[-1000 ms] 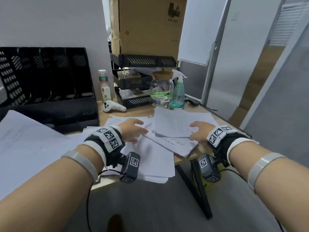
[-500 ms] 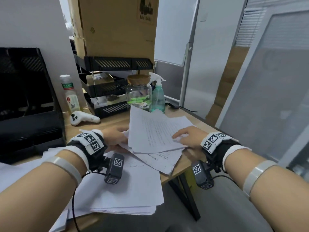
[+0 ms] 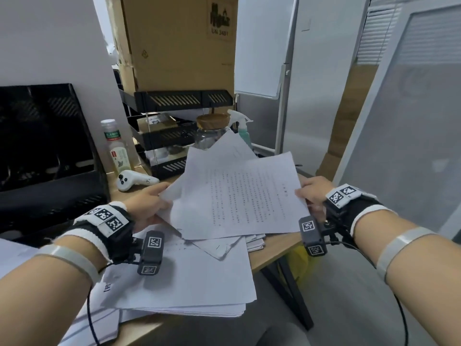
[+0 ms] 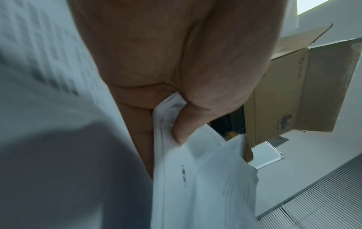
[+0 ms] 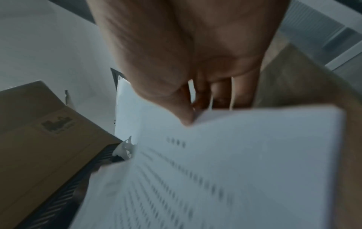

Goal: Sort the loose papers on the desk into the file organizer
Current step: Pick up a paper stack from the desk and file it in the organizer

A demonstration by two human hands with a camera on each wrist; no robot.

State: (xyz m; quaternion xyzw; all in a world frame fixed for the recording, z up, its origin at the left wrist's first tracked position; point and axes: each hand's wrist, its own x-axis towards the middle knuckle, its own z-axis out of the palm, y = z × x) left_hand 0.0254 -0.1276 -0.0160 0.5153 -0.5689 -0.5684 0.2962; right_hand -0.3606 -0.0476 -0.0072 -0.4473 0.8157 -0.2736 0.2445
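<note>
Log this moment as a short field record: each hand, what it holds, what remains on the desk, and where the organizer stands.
left hand: pinches the left edge of the lifted sheets
right hand: grips their right edge
lifted sheets: printed, raised off the desk
remaining: paper stack at the near edge
file organizer: black, far left, no paper visible in it

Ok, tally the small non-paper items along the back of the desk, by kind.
drink bottle: 1
glass jar: 1
spray bottle: 1
white controller: 1
Total: 4
</note>
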